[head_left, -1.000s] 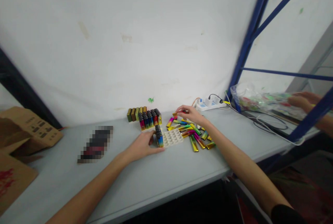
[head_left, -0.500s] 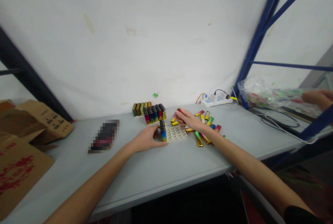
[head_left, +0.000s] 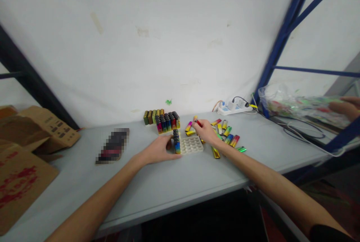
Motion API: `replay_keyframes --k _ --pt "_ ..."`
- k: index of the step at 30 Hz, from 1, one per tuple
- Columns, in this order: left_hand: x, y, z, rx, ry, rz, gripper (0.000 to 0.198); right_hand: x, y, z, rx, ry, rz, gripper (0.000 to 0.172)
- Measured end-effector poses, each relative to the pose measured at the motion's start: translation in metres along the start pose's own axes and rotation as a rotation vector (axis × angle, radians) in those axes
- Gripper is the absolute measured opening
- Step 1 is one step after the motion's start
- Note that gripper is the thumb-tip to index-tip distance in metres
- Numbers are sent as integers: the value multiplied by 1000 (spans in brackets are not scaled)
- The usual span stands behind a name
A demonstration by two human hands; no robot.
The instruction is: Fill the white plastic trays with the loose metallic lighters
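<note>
While the left hand (head_left: 159,149) grips the near-left corner of the pale tray (head_left: 191,144), its thumb lies along the near edge and its other fingertips are hidden behind a row of upright lighters (head_left: 176,141) standing at that end. To the right of this row, within the tray's rim, round hollows face upward. The right hand (head_left: 204,129), just beyond the tray's far right corner, is closed on a red lighter (head_left: 198,123), pinched at the fingertips and tilted.

Behind and to the right of the right-hand grip, loose lighters (head_left: 235,141) lie scattered at many angles, some partly under the wrist; movement is closest-bounded on this side. Beyond the left-hand grip stands a block of upright lighters (head_left: 168,123), with a greener block (head_left: 153,116) behind it, near the wall (head_left: 180,47).

Nearer the person than both grips, a broad strip of table (head_left: 168,185) runs to the front edge, crossed only by the forearms. Well left of the left hand lie a pixelated dark object (head_left: 112,146) and, farther out, cardboard (head_left: 50,126). A power strip (head_left: 234,107) borders the right hand's far side against the wall.
</note>
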State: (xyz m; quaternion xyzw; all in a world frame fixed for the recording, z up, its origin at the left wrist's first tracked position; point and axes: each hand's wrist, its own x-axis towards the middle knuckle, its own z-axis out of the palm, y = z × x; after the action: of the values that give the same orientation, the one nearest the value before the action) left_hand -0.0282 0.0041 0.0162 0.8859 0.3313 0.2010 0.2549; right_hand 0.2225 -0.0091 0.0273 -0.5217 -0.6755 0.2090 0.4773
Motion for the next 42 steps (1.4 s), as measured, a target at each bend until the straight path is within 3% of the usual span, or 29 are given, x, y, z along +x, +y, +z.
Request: replay_keyframes --k 6,12,15,19,25,29,34,42 --pt "-1 0 -1 -26 -24 -6 56 0 1 -1 -2 -56 -19 43" --pt "-2 2 -5 -52 -62 -10 55 1 9 2 -41 -302 -185 43" --pt "-2 4 -7 -34 -92 -13 55 0 12 5 -200 -257 -280 51" --pt "-2 5 -7 -41 -98 -6 60 0 11 5 -294 -240 -211 48" --pt "-2 5 -7 22 -87 -19 61 1 17 5 -366 -377 -287 37" --pt "-2 6 -7 27 -93 -31 60 2 16 3 -339 -399 -358 28" --pt "-2 2 -5 -42 -61 -2 58 5 11 -3 -284 -272 -298 42" --pt "-1 1 -5 -4 -82 -14 63 2 11 12 -365 -352 -386 34"
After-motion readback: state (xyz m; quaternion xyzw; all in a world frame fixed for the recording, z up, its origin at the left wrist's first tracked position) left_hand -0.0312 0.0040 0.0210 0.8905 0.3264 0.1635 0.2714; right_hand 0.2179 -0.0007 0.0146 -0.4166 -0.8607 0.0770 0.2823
